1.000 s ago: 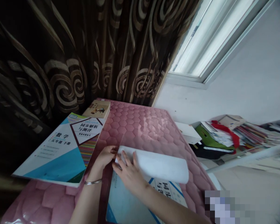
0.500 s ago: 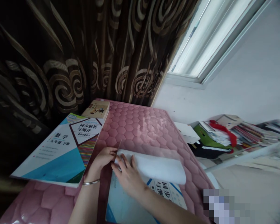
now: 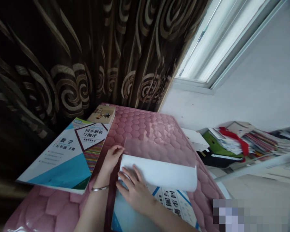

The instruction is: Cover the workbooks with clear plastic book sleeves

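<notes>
A blue and white workbook lies on the pink padded surface in front of me. Across its far part runs a white sheet, curled along its near side. Beyond that sheet, a clear plastic film stretches over the pink surface. My left hand, with a bangle on its wrist, pinches the film's left corner between thumb and fingers. My right hand lies flat with fingers spread, its fingertips on the white sheet's left end and its palm over the workbook, partly covering it.
A larger maths workbook lies at the left, with a small stack of tan books behind it. A patterned dark curtain hangs at the back. On the right, a shelf holds papers, a green item and a red strap.
My left hand has moved up and away with the film's corner, and more film now shows beyond the white sheet. The white sheet looks flatter. My right hand has barely moved.
</notes>
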Tool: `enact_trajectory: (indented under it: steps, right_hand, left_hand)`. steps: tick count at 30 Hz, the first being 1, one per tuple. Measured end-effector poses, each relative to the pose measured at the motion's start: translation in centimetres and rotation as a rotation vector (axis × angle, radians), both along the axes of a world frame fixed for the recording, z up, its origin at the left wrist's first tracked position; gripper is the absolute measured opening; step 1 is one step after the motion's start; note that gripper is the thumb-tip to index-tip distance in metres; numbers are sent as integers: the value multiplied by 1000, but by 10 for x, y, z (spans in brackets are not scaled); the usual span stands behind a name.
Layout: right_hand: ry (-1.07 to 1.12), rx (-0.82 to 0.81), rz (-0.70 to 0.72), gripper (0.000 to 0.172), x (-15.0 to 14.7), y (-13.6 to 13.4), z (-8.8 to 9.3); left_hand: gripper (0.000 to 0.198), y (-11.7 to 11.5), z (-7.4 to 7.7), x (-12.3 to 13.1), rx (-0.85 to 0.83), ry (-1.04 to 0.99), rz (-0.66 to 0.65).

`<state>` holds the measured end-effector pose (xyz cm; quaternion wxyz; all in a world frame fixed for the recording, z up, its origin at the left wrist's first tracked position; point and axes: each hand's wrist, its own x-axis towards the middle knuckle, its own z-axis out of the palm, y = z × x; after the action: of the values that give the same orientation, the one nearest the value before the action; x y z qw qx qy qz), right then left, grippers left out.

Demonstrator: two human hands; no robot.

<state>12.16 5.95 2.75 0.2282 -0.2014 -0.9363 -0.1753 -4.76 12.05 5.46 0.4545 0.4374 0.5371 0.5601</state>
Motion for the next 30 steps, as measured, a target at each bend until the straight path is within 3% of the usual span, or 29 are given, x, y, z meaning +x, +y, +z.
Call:
enact_trajectory:
  steps: [5, 8, 11, 13, 21, 23, 27, 30]
  right_hand:
    - [77, -59, -92, 15, -5, -4, 5]
    - [110, -124, -228, 6, -11, -3, 14]
    - [149, -200, -394, 21, -20, -5, 19]
    - [166, -217, -444, 22, -25, -7, 19]
    - [83, -141, -332, 3, -24, -6, 18]
    - [12, -133, -292, 14, -25, -3, 22]
    - [-202, -181, -246, 11, -33, 7, 44]
    - [-342, -265, -199, 12, -40, 13, 68]
  left_hand:
    - [26, -4, 0, 8, -22, -212, 13]
    - [25, -5, 1, 10, -91, -296, 19]
    - [24, -5, 4, 11, -203, -348, -39]
    - [30, -5, 6, 11, -273, -371, -118]
    - [33, -5, 1, 11, -182, -237, -107]
    - [29, -4, -1, 9, -155, -191, -77]
    - [29, -3, 1, 6, -96, -136, -86]
    - [38, -5, 5, 6, -128, -252, -150]
